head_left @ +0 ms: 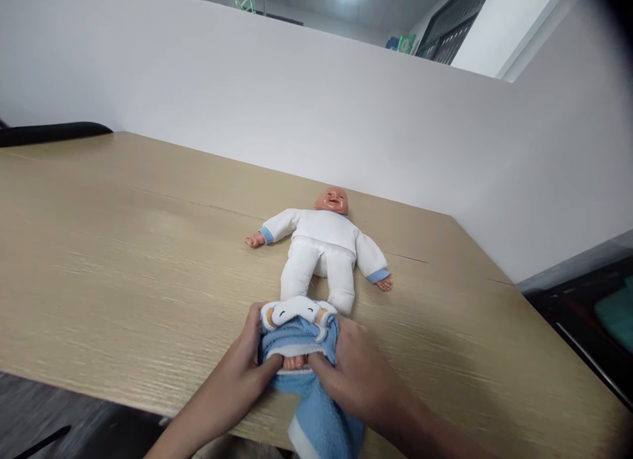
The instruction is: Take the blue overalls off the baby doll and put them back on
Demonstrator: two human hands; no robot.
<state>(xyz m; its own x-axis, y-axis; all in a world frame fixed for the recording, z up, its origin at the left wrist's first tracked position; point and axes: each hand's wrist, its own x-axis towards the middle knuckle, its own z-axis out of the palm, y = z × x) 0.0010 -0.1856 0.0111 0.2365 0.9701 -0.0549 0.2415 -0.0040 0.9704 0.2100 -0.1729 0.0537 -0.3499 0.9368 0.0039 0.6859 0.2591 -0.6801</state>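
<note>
A baby doll (321, 261) in a white long-sleeved top with blue cuffs lies on its back, its head pointing away from me. Blue baby pants (297, 334) with white trim and a stitched animal face are bunched around its lower legs. Its toes (295, 362) show at a white-edged opening of the cloth. My left hand (260, 353) grips the left side of the pants, thumb beside the toes. On the opposite side, my right hand (346, 360) is closed on the cloth, its thumb also at the opening. Part of the pants droops toward the table's near edge.
The doll rests on a light wooden table (148, 268) backed by a white partition (277, 103). A black curved object (54, 132) stands at the far left edge. Dark items, with a green one (616, 310), sit beyond the table's right edge.
</note>
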